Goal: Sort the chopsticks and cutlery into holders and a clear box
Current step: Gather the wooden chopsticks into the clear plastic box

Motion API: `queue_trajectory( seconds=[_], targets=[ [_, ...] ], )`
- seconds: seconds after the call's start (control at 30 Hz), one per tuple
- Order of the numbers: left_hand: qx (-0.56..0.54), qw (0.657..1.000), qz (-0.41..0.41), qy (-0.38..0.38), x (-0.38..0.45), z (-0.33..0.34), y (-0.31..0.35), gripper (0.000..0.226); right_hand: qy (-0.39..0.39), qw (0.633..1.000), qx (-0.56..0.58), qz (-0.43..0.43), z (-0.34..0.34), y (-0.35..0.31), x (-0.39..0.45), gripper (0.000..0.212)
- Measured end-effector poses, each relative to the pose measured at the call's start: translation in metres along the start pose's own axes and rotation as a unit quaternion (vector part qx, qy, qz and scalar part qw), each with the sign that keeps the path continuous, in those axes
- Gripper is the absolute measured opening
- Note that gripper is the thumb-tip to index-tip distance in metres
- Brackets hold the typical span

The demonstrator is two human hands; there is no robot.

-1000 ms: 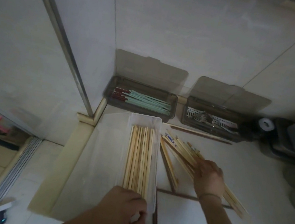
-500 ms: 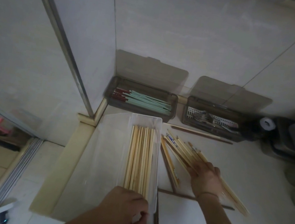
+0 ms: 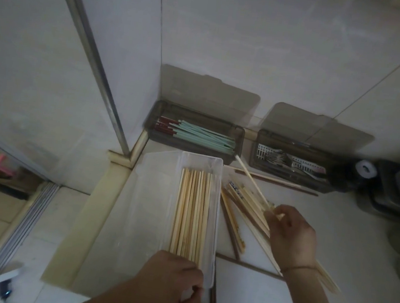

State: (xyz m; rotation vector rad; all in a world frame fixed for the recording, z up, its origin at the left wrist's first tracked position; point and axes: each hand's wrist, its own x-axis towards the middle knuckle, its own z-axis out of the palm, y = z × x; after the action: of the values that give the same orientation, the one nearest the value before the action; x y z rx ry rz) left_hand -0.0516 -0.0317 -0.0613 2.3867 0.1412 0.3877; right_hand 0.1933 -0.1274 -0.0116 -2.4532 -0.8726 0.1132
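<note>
While the left hand [image 3: 172,284] curls over the near end of the clear box [image 3: 150,220], gripping its rim, the right hand [image 3: 289,235] reaches forward over the loose wooden chopsticks [image 3: 245,202] on the counter just right of the box. Its fingertips pinch one pale chopstick [image 3: 250,180], which slants up toward the left holder [image 3: 195,135] of green chopsticks. More wooden chopsticks lie in a neat row inside the box.

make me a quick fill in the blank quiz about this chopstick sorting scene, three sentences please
1. The clear box holds a row of ____ chopsticks.
2. The left holder holds chopsticks with pale green shafts and ____ ends.
3. The right hand pinches one chopstick lifted from the ____ beside the clear box.

Missing words: wooden; red; loose pile
</note>
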Motion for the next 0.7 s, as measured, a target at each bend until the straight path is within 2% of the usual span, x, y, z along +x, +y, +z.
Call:
queue_trajectory(
  seconds=[0.07,0.13,0.17,0.23,0.33,0.43,0.57,0.63,0.7],
  targets=[
    [-0.001,1.000,0.000,0.001,0.000,0.000,0.000,0.013,0.086,0.981,0.009,-0.171,-0.001,-0.012,0.001,0.009],
    [-0.001,1.000,-0.001,0.002,0.001,0.000,0.001,0.013,0.099,0.936,-0.006,-0.337,0.005,-0.018,0.007,0.011],
    [-0.002,1.000,-0.001,0.000,0.001,-0.001,0.001,0.014,0.094,0.915,-0.011,-0.393,0.009,-0.021,0.012,0.011],
    [-0.006,1.000,0.001,-0.005,0.001,-0.003,0.002,0.014,0.090,0.887,-0.031,-0.452,0.019,-0.028,0.021,0.011],
    [-0.010,1.000,0.008,-0.005,0.003,-0.007,0.004,0.012,0.098,0.891,-0.057,-0.439,0.031,-0.035,0.028,0.014],
    [-0.009,1.000,0.007,0.004,0.003,-0.006,0.004,0.011,0.099,0.925,0.018,-0.367,0.038,-0.047,0.026,0.020],
    [-0.002,1.000,0.000,0.000,0.001,-0.003,0.001,0.011,-0.003,0.936,0.071,-0.344,0.055,-0.060,0.010,0.023],
    [-0.001,1.000,-0.001,-0.001,0.001,-0.004,0.002,0.012,-0.036,0.945,0.047,-0.322,0.065,-0.059,0.005,0.024],
    [0.001,1.000,-0.001,0.001,0.001,-0.005,0.003,0.013,-0.049,0.949,-0.037,-0.310,0.072,-0.056,0.000,0.018]
  ],
)
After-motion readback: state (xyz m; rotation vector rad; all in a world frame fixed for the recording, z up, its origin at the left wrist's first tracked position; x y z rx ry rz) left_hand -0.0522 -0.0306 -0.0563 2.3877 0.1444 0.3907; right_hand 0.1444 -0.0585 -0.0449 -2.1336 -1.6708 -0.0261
